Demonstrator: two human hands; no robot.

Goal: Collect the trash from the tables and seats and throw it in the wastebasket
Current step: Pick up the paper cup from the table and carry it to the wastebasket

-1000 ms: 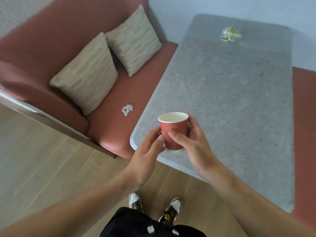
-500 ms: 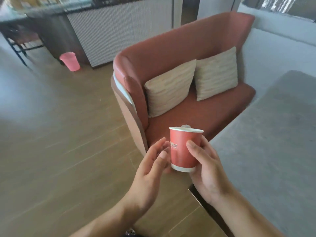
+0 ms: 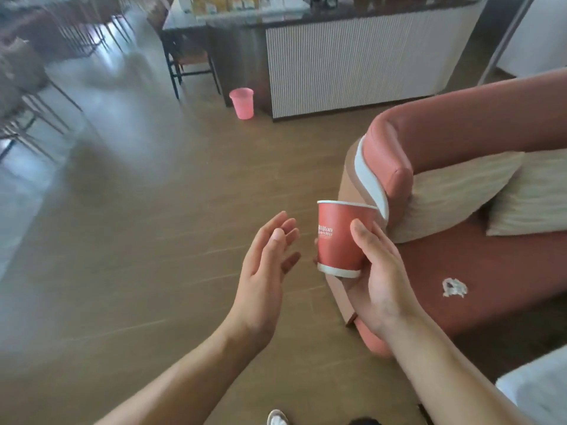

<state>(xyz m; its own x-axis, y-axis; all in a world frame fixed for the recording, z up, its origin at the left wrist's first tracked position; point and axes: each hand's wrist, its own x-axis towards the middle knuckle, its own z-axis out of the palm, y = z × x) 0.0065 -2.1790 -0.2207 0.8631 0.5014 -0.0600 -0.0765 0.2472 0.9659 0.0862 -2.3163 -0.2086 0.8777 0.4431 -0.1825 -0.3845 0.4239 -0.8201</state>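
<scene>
A red paper cup [image 3: 339,237] with white lettering stands upright in my right hand [image 3: 372,274], thumb across its front. My left hand [image 3: 267,265] hovers a short way to the cup's left, fingers spread, holding nothing. A crumpled white paper scrap [image 3: 454,287] lies on the red sofa seat [image 3: 491,271] to the right. Far across the wooden floor, a pink wastebasket [image 3: 242,102] stands beside the ribbed white counter.
The red sofa's armrest [image 3: 389,167] and two beige cushions [image 3: 454,191] fill the right side. A ribbed counter [image 3: 352,65] and a dark chair [image 3: 190,59] stand at the back, more chairs [image 3: 27,96] at far left. Wooden floor [image 3: 138,225] lies between me and the wastebasket.
The view has swung left from the grey table to the floor and counter. My left hand has come off the cup and opened; my right hand still holds it.
</scene>
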